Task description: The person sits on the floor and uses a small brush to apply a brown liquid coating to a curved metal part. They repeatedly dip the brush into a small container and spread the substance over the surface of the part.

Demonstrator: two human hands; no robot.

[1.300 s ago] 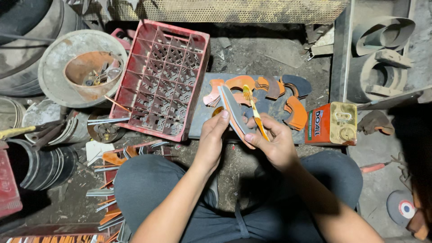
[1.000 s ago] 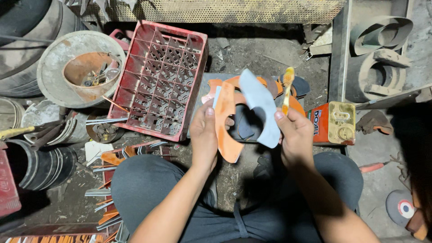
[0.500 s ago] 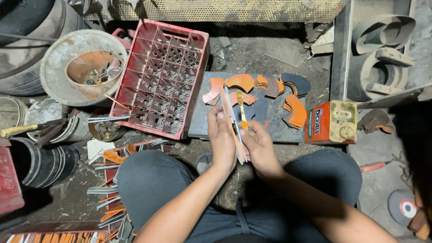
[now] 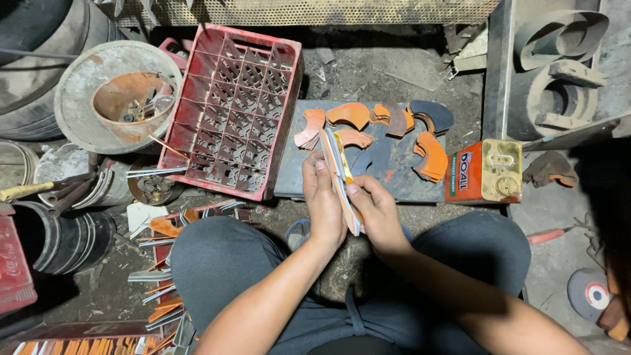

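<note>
Both grips [image 4: 348, 197] pinch edge-on sheet piece [image 4: 338, 174] between them.

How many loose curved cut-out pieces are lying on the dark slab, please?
About 7: one at the left end, four overlapping along the top, two at the right; the hands may hide more.

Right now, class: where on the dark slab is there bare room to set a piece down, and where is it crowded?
Free: the dark slab below the orange pieces, left of the red tin. Crowded: its far edge and the floor by the left knee, strewn with metal strips.
</note>
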